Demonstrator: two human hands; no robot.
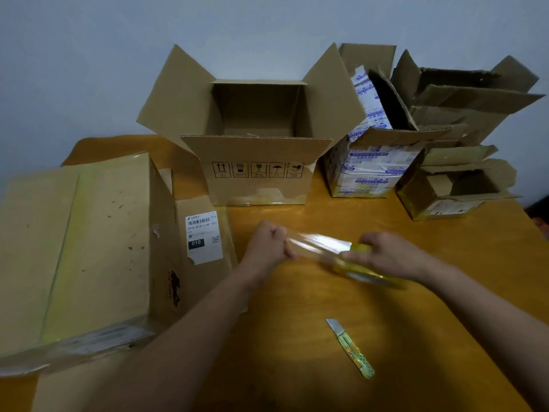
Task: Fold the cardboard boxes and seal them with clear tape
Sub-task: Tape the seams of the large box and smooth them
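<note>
Both hands are working just in front of the open box [258, 179], above the tabletop [297, 307]. The left hand [267, 245] pinches the free end of the tape strip [318, 243] and the right hand [389, 254] grips the tape roll [361, 270], with the strip stretched in mid-air between them. The open box has its top flaps splayed and nothing is folded, so there's no seam for the strip to land on. The taped box [89, 248] lies front-left of the open box and looks sealed along its seam. The cutter [350, 347], blade out, lies on the tabletop further in front of the open box, nearer the person than the hands. The printed box [365, 171] and small box [451, 197] stand to the open box's right, flaps up. Risks as I read it: an unsupported strip can sag, twist, and stick to itself or the fingers. With both hands occupied, neither is free to close flaps or fetch the cutter. Dropping the roll would likely let the strip curl back. The exposed blade sits close to the forearms, so a careless reach could get nicked.
</note>
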